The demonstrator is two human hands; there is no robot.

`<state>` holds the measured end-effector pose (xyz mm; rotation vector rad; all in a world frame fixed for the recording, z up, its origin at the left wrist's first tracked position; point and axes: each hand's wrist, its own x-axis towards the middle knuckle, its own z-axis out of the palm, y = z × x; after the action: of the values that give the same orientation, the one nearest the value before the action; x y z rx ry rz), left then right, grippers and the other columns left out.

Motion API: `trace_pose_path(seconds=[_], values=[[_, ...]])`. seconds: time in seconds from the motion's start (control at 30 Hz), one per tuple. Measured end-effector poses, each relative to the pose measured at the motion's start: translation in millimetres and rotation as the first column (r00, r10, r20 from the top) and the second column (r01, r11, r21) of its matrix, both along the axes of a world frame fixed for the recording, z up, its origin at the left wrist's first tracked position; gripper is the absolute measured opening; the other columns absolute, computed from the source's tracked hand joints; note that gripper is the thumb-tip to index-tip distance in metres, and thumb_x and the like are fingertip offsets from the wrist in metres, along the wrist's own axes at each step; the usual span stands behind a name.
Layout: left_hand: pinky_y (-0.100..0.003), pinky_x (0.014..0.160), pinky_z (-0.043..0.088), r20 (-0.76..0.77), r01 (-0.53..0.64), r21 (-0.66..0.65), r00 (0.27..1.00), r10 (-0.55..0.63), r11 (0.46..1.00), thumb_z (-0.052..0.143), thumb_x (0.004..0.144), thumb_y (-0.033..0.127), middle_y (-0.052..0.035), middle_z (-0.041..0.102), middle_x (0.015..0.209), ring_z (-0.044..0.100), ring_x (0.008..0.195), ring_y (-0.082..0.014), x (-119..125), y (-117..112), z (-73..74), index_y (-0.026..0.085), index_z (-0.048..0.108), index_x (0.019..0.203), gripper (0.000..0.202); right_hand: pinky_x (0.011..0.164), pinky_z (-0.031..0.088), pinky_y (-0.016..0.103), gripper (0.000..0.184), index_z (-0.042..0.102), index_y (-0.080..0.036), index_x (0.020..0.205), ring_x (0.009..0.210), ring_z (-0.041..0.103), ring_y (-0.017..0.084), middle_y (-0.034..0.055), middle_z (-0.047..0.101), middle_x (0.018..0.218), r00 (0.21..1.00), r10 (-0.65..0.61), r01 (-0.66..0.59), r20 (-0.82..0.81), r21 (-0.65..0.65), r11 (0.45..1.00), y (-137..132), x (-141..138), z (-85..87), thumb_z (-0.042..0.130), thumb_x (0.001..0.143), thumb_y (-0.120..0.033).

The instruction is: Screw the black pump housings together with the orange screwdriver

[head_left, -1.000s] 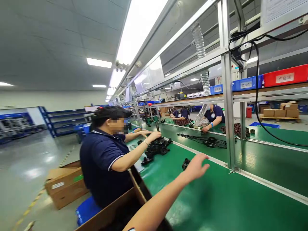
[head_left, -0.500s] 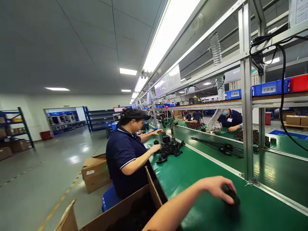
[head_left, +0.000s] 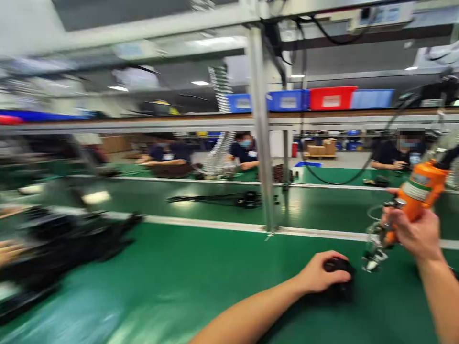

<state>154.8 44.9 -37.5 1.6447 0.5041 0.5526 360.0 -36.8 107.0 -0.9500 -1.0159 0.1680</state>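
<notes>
My left hand (head_left: pixel 319 273) is wrapped round a dark, blurred black part (head_left: pixel 339 277) on the green bench top. Its exact kind does not show. To the right, my right hand (head_left: pixel 418 229) grips an orange power screwdriver (head_left: pixel 416 191), held tilted above the bench. A metal nose (head_left: pixel 375 248) with a thin clear hose points down from the tool, to the right of the black part and apart from it.
Blurred black parts (head_left: pixel 71 243) are heaped at the left, beside a co-worker's hand (head_left: pixel 9 251). An upright metal post (head_left: pixel 263 143) stands behind the bench edge. Black cables (head_left: pixel 215 198) lie beyond it. Blue and red bins (head_left: pixel 332 98) line the shelf; co-workers sit opposite.
My view has swung right. My right hand has come into view with the orange screwdriver in it. My left hand still holds the black part.
</notes>
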Motion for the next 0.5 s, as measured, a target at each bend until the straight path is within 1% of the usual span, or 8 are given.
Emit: trace_pose_path(seconds=[0.03, 0.07, 0.1, 0.17, 0.23, 0.3, 0.4, 0.5], values=[[-0.034, 0.087, 0.054, 0.004, 0.020, -0.011, 1.000, -0.020, 1.000, 0.092, 0.067, 0.051, -0.0036, 0.074, 0.093, 0.066, 0.085, -0.0210, -0.5, 4.7, 2.8, 0.016, 0.078, 0.115, 0.062, 0.049, 0.055, 0.028, 0.069, 0.070, -0.017, 0.112, 0.055, 0.062, 0.015, 0.0020, 0.068, 0.077, 1.000, -0.023, 0.023, -0.003, -0.019, 1.000, -11.2, 7.8, 1.5, 0.092, 0.068, -0.064], [-0.032, 0.085, 0.052, 0.013, 0.045, -0.037, 0.999, -0.045, 0.998, 0.091, 0.069, 0.048, -0.0028, 0.073, 0.092, 0.066, 0.084, -0.0196, -0.3, 8.9, 4.4, 0.016, 0.076, 0.116, 0.059, 0.047, 0.053, 0.028, 0.073, 0.069, -0.019, 0.113, 0.052, 0.060, 0.015, 0.0010, 0.066, 0.074, 1.000, -0.030, 0.029, -0.009, -0.024, 0.999, -18.2, 9.4, 3.7, 0.095, 0.062, -0.065], [-0.031, 0.083, 0.051, 0.018, 0.068, -0.065, 0.998, -0.066, 0.996, 0.090, 0.071, 0.046, -0.0022, 0.073, 0.093, 0.065, 0.084, -0.0187, 0.5, 11.7, 5.0, 0.016, 0.075, 0.117, 0.057, 0.046, 0.052, 0.028, 0.074, 0.068, -0.020, 0.115, 0.052, 0.059, 0.014, 0.0003, 0.066, 0.075, 1.000, -0.027, 0.027, -0.015, -0.014, 1.000, -21.3, 6.2, 5.9, 0.095, 0.062, -0.064], [-0.029, 0.082, 0.050, 0.033, 0.090, -0.105, 0.996, -0.087, 0.990, 0.089, 0.074, 0.043, -0.0014, 0.072, 0.094, 0.065, 0.085, -0.0180, 2.9, 11.9, 4.3, 0.016, 0.072, 0.118, 0.054, 0.048, 0.051, 0.027, 0.068, 0.066, -0.022, 0.120, 0.053, 0.057, 0.013, -0.0017, 0.063, 0.075, 1.000, -0.011, 0.012, -0.012, 0.028, 1.000, -20.3, -7.9, 9.8, 0.093, 0.069, -0.058], [-0.028, 0.083, 0.050, 0.052, 0.093, -0.124, 0.995, -0.087, 0.988, 0.089, 0.076, 0.042, -0.0009, 0.072, 0.095, 0.065, 0.086, -0.0178, 5.0, 7.9, 3.2, 0.017, 0.071, 0.118, 0.052, 0.048, 0.050, 0.025, 0.065, 0.064, -0.023, 0.122, 0.053, 0.056, 0.012, -0.0036, 0.060, 0.072, 1.000, 0.011, -0.010, -0.012, 0.065, 0.998, -16.7, -22.7, 12.3, 0.093, 0.072, -0.052], [-0.028, 0.082, 0.049, 0.060, 0.092, -0.136, 0.995, -0.085, 0.986, 0.088, 0.077, 0.040, -0.0002, 0.071, 0.094, 0.065, 0.086, -0.0175, 6.1, 4.4, 3.6, 0.016, 0.070, 0.116, 0.050, 0.049, 0.049, 0.025, 0.063, 0.064, -0.024, 0.122, 0.054, 0.055, 0.012, -0.0043, 0.059, 0.071, 1.000, 0.019, -0.017, -0.018, 0.087, 0.996, -15.1, -31.3, 13.9, 0.093, 0.073, -0.049], [-0.027, 0.081, 0.049, 0.053, 0.099, -0.144, 0.994, -0.092, 0.985, 0.087, 0.078, 0.038, 0.0011, 0.070, 0.089, 0.064, 0.083, -0.0163, 6.4, 3.7, 6.1, 0.015, 0.070, 0.114, 0.046, 0.051, 0.050, 0.027, 0.061, 0.064, -0.025, 0.122, 0.055, 0.055, 0.013, -0.0043, 0.057, 0.072, 1.000, -0.011, 0.012, -0.016, 0.107, 0.994, -17.0, -32.1, 15.6, 0.091, 0.075, -0.051], [-0.027, 0.080, 0.048, 0.051, 0.108, -0.145, 0.994, -0.101, 0.984, 0.087, 0.079, 0.037, 0.0013, 0.070, 0.088, 0.064, 0.082, -0.0158, 6.8, 5.5, 7.0, 0.015, 0.070, 0.115, 0.045, 0.051, 0.049, 0.028, 0.062, 0.063, -0.026, 0.124, 0.056, 0.054, 0.012, -0.0046, 0.055, 0.072, 0.999, -0.036, 0.038, -0.020, 0.108, 0.993, -20.6, -27.7, 16.6, 0.090, 0.076, -0.054]])
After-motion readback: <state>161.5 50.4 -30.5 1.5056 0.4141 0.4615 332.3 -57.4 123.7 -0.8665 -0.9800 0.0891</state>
